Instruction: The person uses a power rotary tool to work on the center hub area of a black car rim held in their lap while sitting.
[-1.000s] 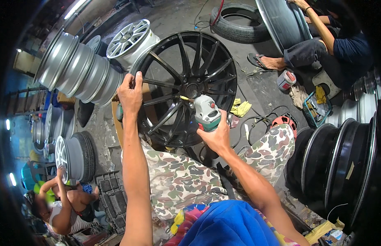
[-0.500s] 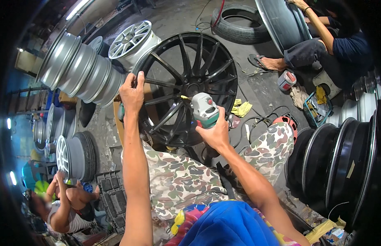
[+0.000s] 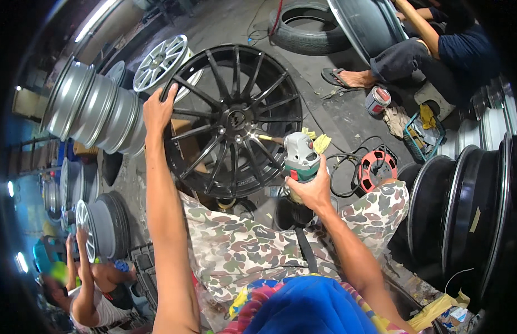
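Note:
A black multi-spoke wheel rim [image 3: 236,119] stands tilted in front of me. My left hand [image 3: 158,114] grips its left edge, fingers and thumb curled over the lip. In my right hand [image 3: 313,188] is a grey and green power grinder [image 3: 303,158], held around its body. Its thin shaft ends in a yellowish tip that lies over the spokes just right of the hub; whether it touches them I cannot tell. A crumpled yellow cloth [image 3: 322,143] shows just beyond the grinder.
Stacked silver rims [image 3: 91,106] and a white rim [image 3: 161,62] stand left. Black rims [image 3: 464,206] crowd the right, near a red cable reel [image 3: 376,171]. A tyre [image 3: 308,30] lies far off. One person [image 3: 464,61] sits far right, another [image 3: 97,295] lower left.
The grinder has moved right and slightly down, its tip shifting from over the hub to the hub's right. The rim and my left hand sit farther left, as does the background.

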